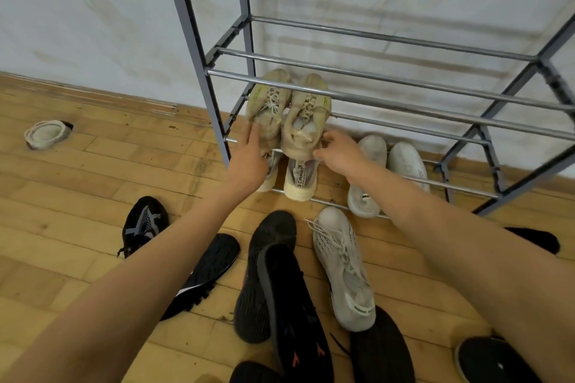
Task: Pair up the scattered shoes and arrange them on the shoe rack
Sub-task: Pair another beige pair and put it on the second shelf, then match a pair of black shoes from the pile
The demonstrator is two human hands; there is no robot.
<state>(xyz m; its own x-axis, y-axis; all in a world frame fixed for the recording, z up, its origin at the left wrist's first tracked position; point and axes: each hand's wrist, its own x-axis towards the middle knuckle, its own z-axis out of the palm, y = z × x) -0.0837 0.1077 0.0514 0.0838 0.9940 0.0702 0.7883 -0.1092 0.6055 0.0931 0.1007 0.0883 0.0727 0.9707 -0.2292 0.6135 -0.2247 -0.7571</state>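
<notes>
Far left, a pale shoe (46, 134) lies overturned on the wooden floor (93, 171), sole up, well apart from the rest. Nearer, a black shoe with grey mesh (144, 222) points away from the person, and just right of it a black shoe (205, 270) lies sole up.

The left hand (249, 158) reaches to the shoe rack (199, 40); its fingers (255, 132) are straight and spread only a little, laid flat against the heel side of the left beige shoe (267, 109). That shoe sits on the second tier from the bottom, toe to the wall, heel to the person, its long axis running front to back. The right beige shoe (306, 115) lies touching it, pointing the same way. The right hand (339, 154) has its fingers (329, 136) curled, with the thumb below, pinching this shoe's heel.

Under the pair, on the bottom tier, a cream shoe (300, 179) points to the wall; its insole shows the letters "S CAPAD", the rest unreadable. On the floor in front, two dark shoes (270, 274) overlap, and a light grey laced shoe (342, 267) points toward the rack, with small black print along its side too fine to read.

Right of the hands, two white shoes (367, 177) stand side by side on the bottom tier, toes to the wall; one heel bears a dark label that cannot be read.
</notes>
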